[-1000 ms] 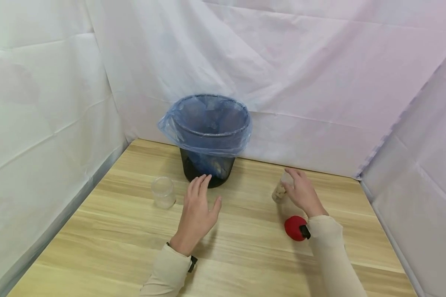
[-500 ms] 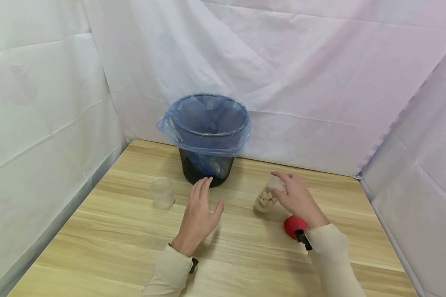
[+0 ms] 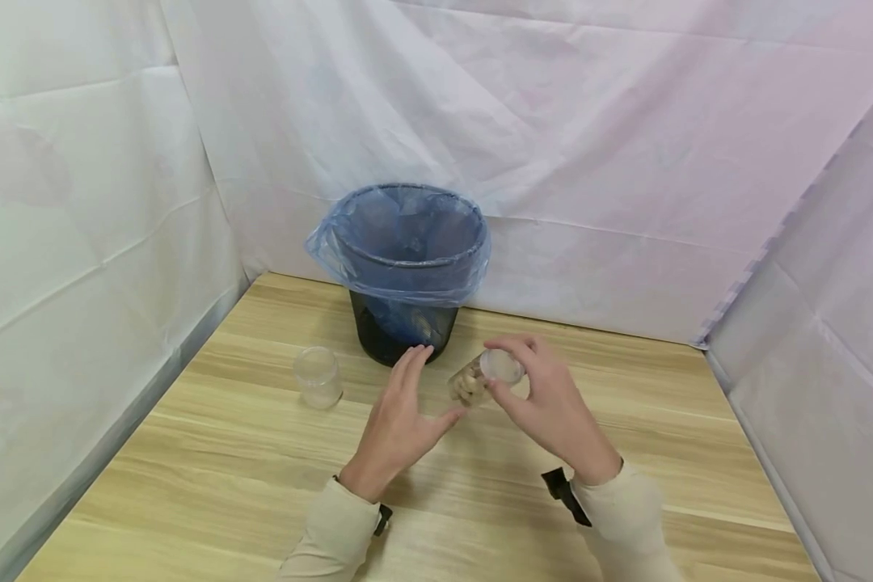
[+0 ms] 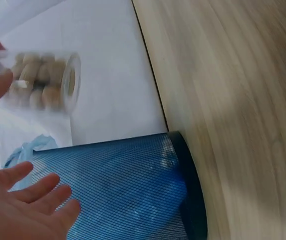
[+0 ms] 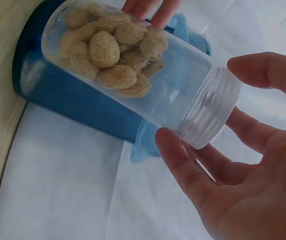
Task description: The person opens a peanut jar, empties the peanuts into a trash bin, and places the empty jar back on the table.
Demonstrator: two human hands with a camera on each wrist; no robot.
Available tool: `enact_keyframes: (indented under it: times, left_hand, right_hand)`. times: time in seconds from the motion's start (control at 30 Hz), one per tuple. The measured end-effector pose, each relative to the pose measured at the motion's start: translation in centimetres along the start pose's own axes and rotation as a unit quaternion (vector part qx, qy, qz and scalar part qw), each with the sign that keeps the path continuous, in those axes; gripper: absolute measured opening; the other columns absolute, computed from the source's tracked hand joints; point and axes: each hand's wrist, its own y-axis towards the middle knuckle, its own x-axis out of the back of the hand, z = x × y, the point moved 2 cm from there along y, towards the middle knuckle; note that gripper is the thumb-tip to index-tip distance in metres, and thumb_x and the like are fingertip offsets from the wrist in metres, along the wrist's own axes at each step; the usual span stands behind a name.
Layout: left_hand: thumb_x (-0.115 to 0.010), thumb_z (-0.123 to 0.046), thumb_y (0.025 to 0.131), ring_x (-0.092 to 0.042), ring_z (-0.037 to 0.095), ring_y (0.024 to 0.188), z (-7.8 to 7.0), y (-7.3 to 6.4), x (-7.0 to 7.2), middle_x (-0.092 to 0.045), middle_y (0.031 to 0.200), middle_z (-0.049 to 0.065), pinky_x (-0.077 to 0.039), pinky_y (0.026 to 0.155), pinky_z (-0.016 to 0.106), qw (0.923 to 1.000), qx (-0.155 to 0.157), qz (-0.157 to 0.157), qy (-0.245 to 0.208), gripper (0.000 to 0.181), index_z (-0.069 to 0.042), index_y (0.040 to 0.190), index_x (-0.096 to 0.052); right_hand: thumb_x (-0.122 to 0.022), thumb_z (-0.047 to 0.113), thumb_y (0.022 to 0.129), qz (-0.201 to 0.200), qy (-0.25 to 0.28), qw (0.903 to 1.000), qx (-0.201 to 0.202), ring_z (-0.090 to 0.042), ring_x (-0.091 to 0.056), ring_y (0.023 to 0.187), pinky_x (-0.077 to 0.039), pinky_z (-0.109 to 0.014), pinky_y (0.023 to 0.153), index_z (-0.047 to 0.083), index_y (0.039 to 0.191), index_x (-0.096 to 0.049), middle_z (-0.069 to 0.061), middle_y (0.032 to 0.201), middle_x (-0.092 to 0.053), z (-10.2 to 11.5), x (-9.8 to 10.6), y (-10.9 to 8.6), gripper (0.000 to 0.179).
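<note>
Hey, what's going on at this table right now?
A person holds a clear jar of peanuts in the right hand, gripping it by its lid end and tilting it on its side above the wooden table. The left hand is open beside the jar, not gripping it. Just behind the hands stands a black bin with a blue bag, and an empty clear cup sits to the left.

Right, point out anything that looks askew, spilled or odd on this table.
Only the clear plastic jar of peanuts is askew: the right hand holds it tilted by its threaded neck, off the wooden table. The nuts sit at its base end; none have spilled. The empty clear cup and blue-lined black bin stand upright.
</note>
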Motion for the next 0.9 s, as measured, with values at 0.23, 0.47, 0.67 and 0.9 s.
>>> enact_keyframes:
  times: [0.23,0.47,0.67,0.9]
  left_hand:
    - [-0.095,-0.034,0.084,-0.063,0.031,0.135,-0.8,0.0,-0.2,-0.055,0.159,0.010,-0.059,0.105,0.054,0.9988,-0.018,0.015,-0.043,0.093,-0.013,0.161,-0.047]
    - [-0.096,-0.018,0.083,-0.070,0.025,0.120,-0.9,-0.1,-0.2,-0.070,0.136,0.008,-0.063,0.094,0.046,0.9977,-0.061,-0.029,-0.010,0.071,-0.011,0.146,-0.063]
    - [-0.099,-0.015,0.079,-0.069,0.027,0.121,-0.7,-0.1,-0.1,-0.070,0.132,0.010,-0.064,0.092,0.044,0.9906,-0.102,-0.075,0.051,0.071,-0.010,0.142,-0.067]
    - [-0.101,-0.013,0.074,-0.068,0.028,0.120,-0.3,0.2,0.2,-0.072,0.128,0.008,-0.062,0.098,0.045,0.9829,-0.119,-0.102,0.097,0.071,-0.011,0.138,-0.071]
  right_hand:
    - [-0.077,0.008,0.095,0.012,0.058,0.9983,-0.003,-0.022,-0.065,0.117,-0.062,-0.046,0.091,0.014,0.137,-0.069,-0.007,0.135,-0.067,0.9,-1.4,-0.3,0.044]
    - [-0.075,0.013,0.099,0.040,0.060,0.9973,-0.011,-0.022,-0.064,0.118,-0.061,-0.044,0.091,0.014,0.139,-0.066,-0.005,0.137,-0.065,0.9,-2.4,-0.2,0.042]
    - [-0.072,0.035,0.105,0.051,0.042,0.9962,-0.056,-0.016,-0.067,0.101,-0.060,-0.032,0.082,0.014,0.143,-0.065,-0.004,0.131,-0.069,0.1,-2.7,0.0,0.043]
    - [-0.072,0.040,0.104,0.072,0.062,0.9894,-0.110,-0.009,-0.069,0.089,-0.062,-0.029,0.082,0.014,0.142,-0.068,-0.003,0.119,-0.074,-0.9,-3.1,0.2,0.046]
